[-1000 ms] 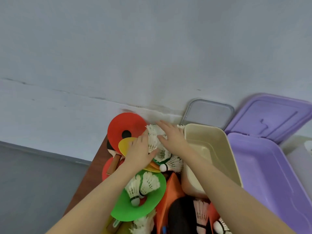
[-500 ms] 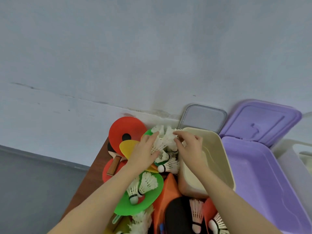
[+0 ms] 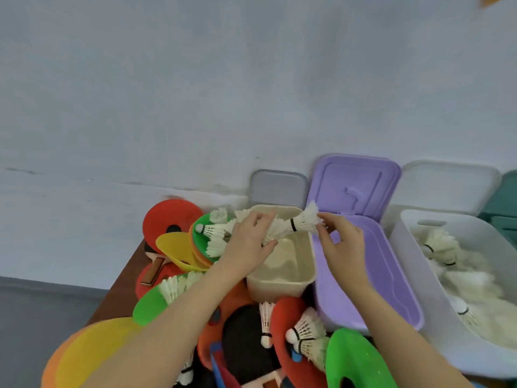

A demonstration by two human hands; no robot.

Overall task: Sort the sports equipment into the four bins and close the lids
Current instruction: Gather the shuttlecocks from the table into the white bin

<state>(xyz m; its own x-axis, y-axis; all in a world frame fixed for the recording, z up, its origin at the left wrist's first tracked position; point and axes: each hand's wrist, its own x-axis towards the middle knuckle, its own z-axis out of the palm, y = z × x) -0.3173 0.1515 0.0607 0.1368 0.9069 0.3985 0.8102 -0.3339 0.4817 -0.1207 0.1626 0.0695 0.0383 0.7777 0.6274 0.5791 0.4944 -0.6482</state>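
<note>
Shuttlecocks point(image 3: 296, 225) now lifted over beige bin point(image 3: 282, 281), both hands' fingers point(image 3: 321, 219) clamped on them.

Count of what I see: four open bins, namely one beige bin point(image 3: 282, 278), one purple bin point(image 3: 363, 275), one white bin point(image 3: 419, 289) and one green bin point(image 3: 503, 217) cut by the frame edge. Two hands: my left hand point(image 3: 249, 245) and my right hand point(image 3: 340, 242). Loose shuttlecocks point(image 3: 305, 331) outside the bins: at least seven; those in the white bin cannot be counted.

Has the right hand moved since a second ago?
Yes. The right hand has shifted rightward, off the pile left of the beige bin, and now sits over the purple bin, holding shuttlecocks.
</note>
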